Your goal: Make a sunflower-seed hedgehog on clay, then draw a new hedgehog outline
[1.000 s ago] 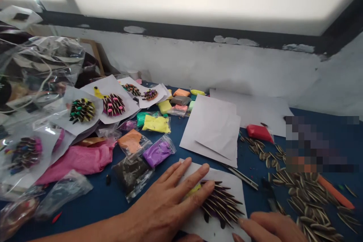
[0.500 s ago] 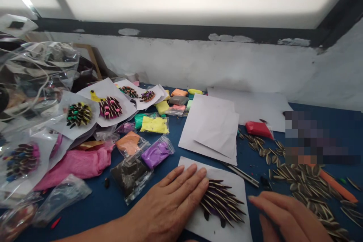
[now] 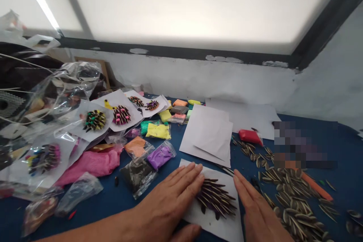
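Note:
A hedgehog-like figure [image 3: 217, 198], made of dark modelling clay bristling with striped sunflower seeds, lies on a small sheet of white paper [image 3: 195, 217]. My left hand [image 3: 172, 193] rests flat over the paper's left side, fingers stretched out, the fingertips against the figure's left end. At the paper's right edge, my right hand [image 3: 252, 204] is held on its side with straight fingers and nothing visible in it. Its fingertips are close to a thin metal tool [image 3: 227, 170], mostly covered by the hand and paper. To its right spreads a pile of sunflower seeds [image 3: 297, 204].
A stack of white sheets [image 3: 207, 132] lies behind the figure. Bags of purple clay [image 3: 160, 155], black clay [image 3: 138, 176] and red clay [image 3: 249, 136] lie around. Finished seed figures on paper [image 3: 121, 115] sit at the left, near a pink clay lump [image 3: 96, 162]. An orange stick [image 3: 316, 186] lies among the seeds.
My right hand has moved left to the paper's edge, its fingers straightening from a bent pose. My left hand stays on the paper. The camera view has shifted up and right.

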`<state>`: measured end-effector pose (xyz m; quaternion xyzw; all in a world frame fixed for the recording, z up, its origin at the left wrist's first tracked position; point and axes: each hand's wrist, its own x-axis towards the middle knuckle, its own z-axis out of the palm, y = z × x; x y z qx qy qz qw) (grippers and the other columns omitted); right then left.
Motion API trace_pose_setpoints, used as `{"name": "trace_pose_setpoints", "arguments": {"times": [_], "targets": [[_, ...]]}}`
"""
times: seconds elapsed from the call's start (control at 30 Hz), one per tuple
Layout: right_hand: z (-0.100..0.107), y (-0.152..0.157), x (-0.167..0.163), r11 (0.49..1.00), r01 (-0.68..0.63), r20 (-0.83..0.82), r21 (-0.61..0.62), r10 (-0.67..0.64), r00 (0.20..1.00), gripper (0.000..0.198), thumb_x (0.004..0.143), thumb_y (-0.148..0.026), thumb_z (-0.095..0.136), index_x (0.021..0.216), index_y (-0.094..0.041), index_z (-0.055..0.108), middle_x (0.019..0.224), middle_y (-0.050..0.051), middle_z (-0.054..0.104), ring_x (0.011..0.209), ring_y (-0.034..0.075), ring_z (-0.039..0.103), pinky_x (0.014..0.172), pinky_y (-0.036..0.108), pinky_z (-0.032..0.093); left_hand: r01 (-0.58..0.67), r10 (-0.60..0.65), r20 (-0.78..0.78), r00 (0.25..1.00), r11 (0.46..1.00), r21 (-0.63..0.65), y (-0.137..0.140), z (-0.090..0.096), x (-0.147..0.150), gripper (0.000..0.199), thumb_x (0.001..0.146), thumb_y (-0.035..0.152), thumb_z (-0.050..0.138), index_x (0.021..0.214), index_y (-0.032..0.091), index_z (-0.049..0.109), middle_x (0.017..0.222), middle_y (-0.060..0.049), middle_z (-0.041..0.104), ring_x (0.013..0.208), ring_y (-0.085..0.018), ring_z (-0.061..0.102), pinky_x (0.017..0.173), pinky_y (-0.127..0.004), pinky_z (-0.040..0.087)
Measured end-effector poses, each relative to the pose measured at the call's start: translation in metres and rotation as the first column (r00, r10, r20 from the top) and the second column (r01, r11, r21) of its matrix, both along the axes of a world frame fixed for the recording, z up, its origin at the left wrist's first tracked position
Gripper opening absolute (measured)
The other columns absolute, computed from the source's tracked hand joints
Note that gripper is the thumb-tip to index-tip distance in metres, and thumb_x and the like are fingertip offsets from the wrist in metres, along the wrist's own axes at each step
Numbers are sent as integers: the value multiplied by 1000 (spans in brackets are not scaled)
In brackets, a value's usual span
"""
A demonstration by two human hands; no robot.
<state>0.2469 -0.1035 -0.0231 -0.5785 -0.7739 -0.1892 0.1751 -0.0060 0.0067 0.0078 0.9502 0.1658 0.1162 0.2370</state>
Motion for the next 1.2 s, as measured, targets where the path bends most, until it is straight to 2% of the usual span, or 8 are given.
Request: {"name": "trace_pose_setpoints", "arguments": {"times": [0.17, 0.43, 0.5, 0.6, 0.7, 0.77, 0.97, 1.2], "targets": [[-8, 0, 11, 993, 117, 98, -20, -115, 989, 91, 78, 8, 33, 159, -15, -2, 148, 16, 51, 130, 23, 55, 93, 33, 58, -57, 58, 116, 992, 998, -11, -3, -5, -3, 87, 86, 15, 51, 158, 27, 4, 163, -6, 11, 149, -27, 14, 119, -48, 23], [-11, 8, 3, 985, 159, 213, 72, -171, 962, 100, 77, 14, 31, 151, -14, -29, 127, 18, 68, 114, 22, 67, 87, 31, 60, -192, 197, 94, 976, 980, -60, -5, 2, -1, 67, 88, 16, 40, 153, 8, 24, 161, -13, 18, 149, -21, 13, 120, -45, 16], [-11, 9, 2, 982, 171, 212, 85, -186, 959, 97, 76, 14, 30, 155, -11, -21, 125, 19, 69, 113, 23, 68, 89, 32, 59, -210, 214, 74, 974, 976, -57, -8, 9, 0, 66, 91, 20, 40, 153, 4, 24, 161, -16, 18, 149, -22, 13, 120, -45, 16], [-14, 10, 2, 978, 190, 216, 86, -204, 955, 86, 77, 12, 32, 158, -7, 12, 125, 19, 69, 114, 23, 68, 93, 33, 57, -197, 200, 61, 978, 979, -44, -14, 17, 8, 68, 97, 34, 42, 154, 4, 21, 160, -17, 17, 149, -22, 12, 120, -44, 16], [-19, 11, 3, 978, 189, 240, 87, -204, 949, 67, 79, 9, 35, 143, -5, 47, 124, 20, 69, 114, 24, 67, 94, 35, 57, -105, 106, 38, 994, 994, -8, -15, 19, 21, 76, 97, 48, 46, 154, 2, 22, 160, -18, 18, 149, -24, 11, 120, -43, 15], [-22, 11, 4, 977, 192, 260, 93, -210, 942, 58, 80, 8, 36, 131, -4, 58, 126, 20, 68, 116, 26, 66, 95, 37, 56, -32, 31, 38, 999, 999, 32, -13, 15, 29, 80, 98, 55, 44, 154, 2, 22, 160, -18, 16, 149, -25, 8, 120, -43, 14], [-23, 11, 5, 977, 185, 297, 106, -209, 932, 57, 80, 7, 33, 126, -6, 64, 126, 19, 68, 115, 26, 67, 92, 37, 57, 66, -69, 19, 997, 992, 107, -3, 0, 39, 87, 99, 65, 35, 154, -1, 18, 161, -19, 8, 149, -25, -1, 121, -40, 7], [-21, 11, 3, 985, 133, 297, 109, -160, 941, 54, 82, 3, 31, 122, -5, 67, 126, 21, 68, 114, 29, 67, 92, 41, 57, 119, -121, 11, 993, 984, 136, -10, -9, 38, 84, 101, 61, 36, 153, -2, 21, 159, -21, 12, 149, -28, 3, 121, -39, 7]]}}
